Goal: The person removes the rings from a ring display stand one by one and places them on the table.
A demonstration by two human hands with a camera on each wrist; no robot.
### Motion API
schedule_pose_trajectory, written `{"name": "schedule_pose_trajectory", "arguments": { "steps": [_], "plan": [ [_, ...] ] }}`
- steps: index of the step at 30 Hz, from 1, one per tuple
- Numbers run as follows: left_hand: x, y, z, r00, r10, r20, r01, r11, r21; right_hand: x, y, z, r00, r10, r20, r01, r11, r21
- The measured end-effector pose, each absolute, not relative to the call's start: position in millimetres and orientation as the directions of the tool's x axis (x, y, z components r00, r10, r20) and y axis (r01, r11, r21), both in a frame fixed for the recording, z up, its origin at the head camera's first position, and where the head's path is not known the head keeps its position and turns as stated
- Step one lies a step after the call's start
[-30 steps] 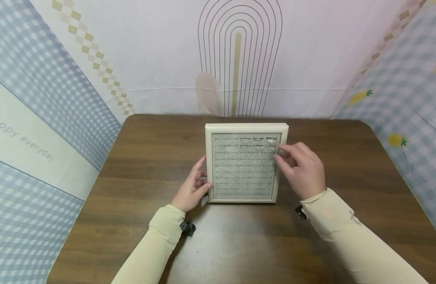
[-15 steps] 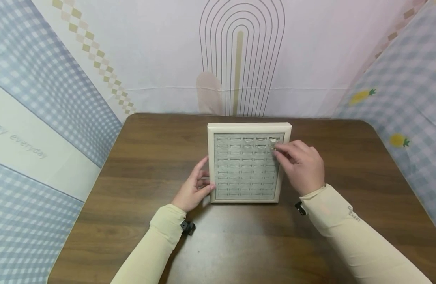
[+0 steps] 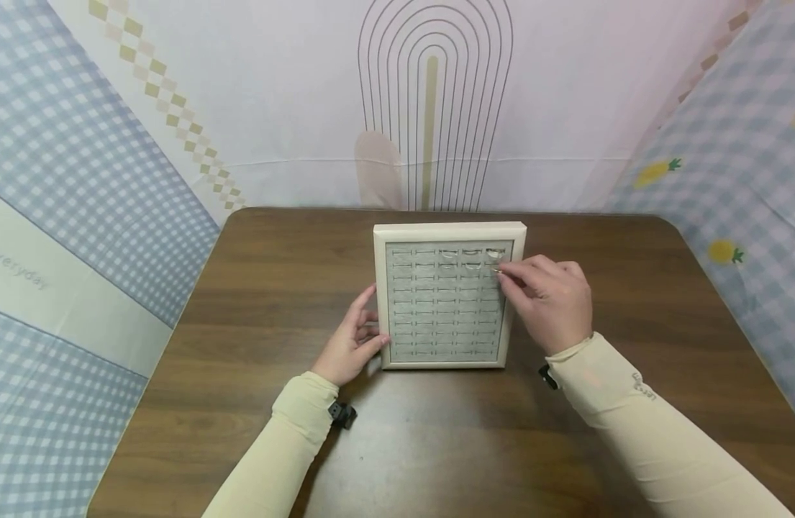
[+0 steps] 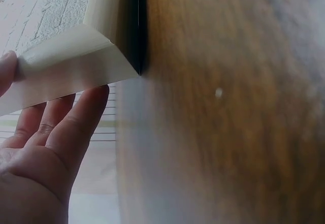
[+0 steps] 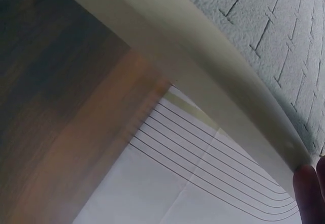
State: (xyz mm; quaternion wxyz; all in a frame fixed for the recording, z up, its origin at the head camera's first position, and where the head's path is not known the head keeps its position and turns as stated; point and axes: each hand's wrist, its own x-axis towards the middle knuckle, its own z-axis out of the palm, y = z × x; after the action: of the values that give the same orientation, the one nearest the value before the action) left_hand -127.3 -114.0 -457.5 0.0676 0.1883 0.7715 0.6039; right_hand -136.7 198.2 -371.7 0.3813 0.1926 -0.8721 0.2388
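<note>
A ring display tray (image 3: pixel 450 233) with a cream frame and a grey slotted pad stands propped up on the table. My left hand (image 3: pixel 348 349) holds its left side, thumb at the front edge and fingers against the side, as the left wrist view shows. Between thumb and forefinger my right hand (image 3: pixel 552 306) pinches a small gold ring (image 3: pixel 496 270), close to the right end of the second row. Several rings (image 3: pixel 472 252) sit in the top rows of slots. In the right wrist view only fingertips (image 5: pixel 307 188) show, at the frame's edge.
The brown wooden table (image 3: pixel 267 288) extends on all sides of the tray. Behind it hangs a pale cloth (image 3: pixel 293 108) with an arch pattern, and blue checked cloth (image 3: pixel 747 165) closes in the sides. Black straps with small devices (image 3: pixel 342 414) sit at both wrists.
My right fingers have moved slightly left onto the gold ring and pinched it. It has come out of its slot in the second row. My left hand keeps its hold.
</note>
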Motion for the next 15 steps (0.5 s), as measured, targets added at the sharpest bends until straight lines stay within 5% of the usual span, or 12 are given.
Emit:
{"name": "schedule_pose_trajectory", "arguments": {
  "steps": [15],
  "plan": [
    [-127.8, -112.7, -456.7, -0.924, 0.361, 0.123, 0.205, 0.197, 0.959, -136.9, 201.0, -372.2, -0.575, -0.15, 0.804, -0.556, 0.793, -0.249]
  ]
}}
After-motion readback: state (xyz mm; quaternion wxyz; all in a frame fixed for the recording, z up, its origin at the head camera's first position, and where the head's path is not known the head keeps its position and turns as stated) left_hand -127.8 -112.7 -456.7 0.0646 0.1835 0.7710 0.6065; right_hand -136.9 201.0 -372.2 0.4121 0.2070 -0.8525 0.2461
